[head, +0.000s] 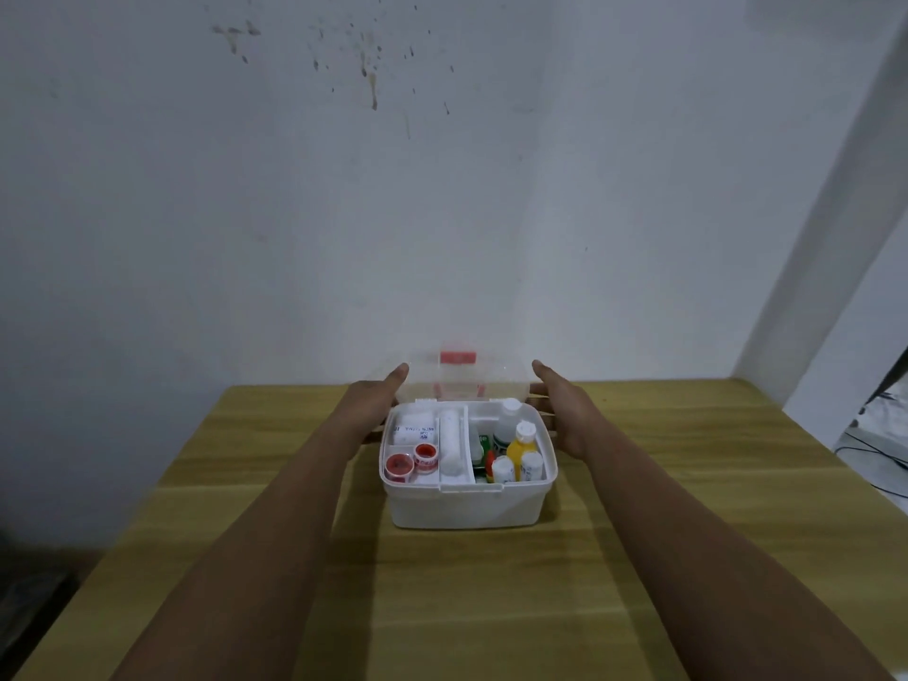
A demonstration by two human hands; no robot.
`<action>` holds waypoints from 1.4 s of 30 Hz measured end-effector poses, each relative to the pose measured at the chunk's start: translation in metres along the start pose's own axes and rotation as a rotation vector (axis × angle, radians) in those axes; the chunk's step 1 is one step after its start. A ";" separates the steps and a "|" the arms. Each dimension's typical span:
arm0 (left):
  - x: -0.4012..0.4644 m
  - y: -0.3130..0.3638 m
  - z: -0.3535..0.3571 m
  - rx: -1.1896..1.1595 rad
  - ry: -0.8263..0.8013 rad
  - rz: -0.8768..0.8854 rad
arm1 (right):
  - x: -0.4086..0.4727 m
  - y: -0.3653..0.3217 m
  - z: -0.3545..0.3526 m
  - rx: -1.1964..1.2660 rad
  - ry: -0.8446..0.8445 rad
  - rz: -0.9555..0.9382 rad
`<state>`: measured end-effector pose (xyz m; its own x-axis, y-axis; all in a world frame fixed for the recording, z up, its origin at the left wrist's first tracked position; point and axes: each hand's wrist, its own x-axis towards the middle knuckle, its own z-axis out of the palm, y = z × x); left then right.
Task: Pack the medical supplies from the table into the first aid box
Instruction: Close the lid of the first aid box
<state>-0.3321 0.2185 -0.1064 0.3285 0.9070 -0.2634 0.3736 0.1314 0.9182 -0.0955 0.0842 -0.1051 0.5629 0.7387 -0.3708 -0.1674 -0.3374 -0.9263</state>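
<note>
White plastic first aid box point(464, 506) sits mid-table point(638, 557), packed; left of it the left hand point(376, 403) touches the raised clear lid point(467, 380) with straight fingers; inside, red tape rolls point(412, 462), then bottles point(521, 447); right hand point(565, 410) likewise flat against the lid's right edge

Wooden table point(638, 557), yellowish grain w/ lighter streaks, pushed up against a white wall point(442, 213). Wall has dark splatter marks point(366, 66) near top centre. White pillar point(835, 228) slants on the right. Dark cables point(879, 449) beyond table's right edge. Floor at lower left dim, blurred. Light soft, even.
</note>
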 end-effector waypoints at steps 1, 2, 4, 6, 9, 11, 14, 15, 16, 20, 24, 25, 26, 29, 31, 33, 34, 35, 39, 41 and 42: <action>-0.003 0.004 0.000 -0.005 0.002 0.007 | -0.003 -0.003 0.000 0.011 -0.006 -0.011; -0.005 0.009 -0.001 -0.010 0.001 0.016 | -0.006 -0.007 0.000 0.017 -0.008 -0.025; -0.010 0.015 -0.002 -0.006 -0.013 0.053 | -0.016 -0.015 0.002 0.018 -0.002 -0.069; -0.018 0.020 -0.004 -0.006 -0.040 0.108 | -0.026 -0.023 0.004 0.003 0.007 -0.124; -0.035 0.029 -0.004 0.002 -0.021 0.178 | -0.042 -0.031 0.008 -0.072 0.035 -0.201; -0.047 0.035 -0.004 0.001 0.029 0.232 | -0.053 -0.033 0.009 -0.110 0.062 -0.253; -0.066 0.040 -0.002 -0.030 0.077 0.286 | -0.069 -0.030 0.009 -0.112 0.113 -0.298; -0.073 0.040 -0.001 -0.032 0.091 0.299 | -0.074 -0.028 0.009 -0.101 0.119 -0.310; -0.078 0.039 -0.001 -0.028 0.102 0.313 | -0.078 -0.024 0.008 -0.092 0.131 -0.322; -0.097 0.026 -0.001 0.008 0.099 0.341 | -0.098 -0.008 0.007 -0.110 0.162 -0.360; -0.107 0.002 -0.001 0.084 0.086 0.341 | -0.112 0.013 0.006 -0.215 0.126 -0.439; -0.109 -0.002 -0.001 0.109 0.084 0.344 | -0.113 0.018 0.006 -0.217 0.116 -0.438; -0.109 -0.007 -0.001 0.127 0.085 0.344 | -0.116 0.021 0.006 -0.222 0.103 -0.440; -0.117 -0.016 0.002 0.150 0.102 0.353 | -0.115 0.032 0.007 -0.270 0.088 -0.434; -0.121 -0.023 0.005 0.172 0.104 0.356 | -0.116 0.037 0.008 -0.302 0.108 -0.451; -0.123 -0.031 0.008 0.190 0.114 0.364 | -0.118 0.043 0.007 -0.322 0.118 -0.483; -0.123 -0.035 0.008 0.190 0.117 0.370 | -0.119 0.046 0.007 -0.336 0.121 -0.496; -0.124 -0.038 0.009 0.190 0.119 0.381 | -0.121 0.049 0.007 -0.341 0.125 -0.502; -0.126 -0.048 0.014 0.260 0.119 0.465 | -0.128 0.055 0.011 -0.360 0.159 -0.543; -0.127 -0.050 0.017 0.299 0.122 0.486 | -0.128 0.058 0.013 -0.360 0.180 -0.559; -0.128 -0.051 0.018 0.305 0.128 0.491 | -0.128 0.059 0.015 -0.352 0.189 -0.558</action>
<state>-0.3776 0.0888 -0.1253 0.4262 0.8759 0.2262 0.4425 -0.4200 0.7924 -0.1895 -0.0214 -0.1139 0.6252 0.7535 0.2033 0.4438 -0.1289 -0.8868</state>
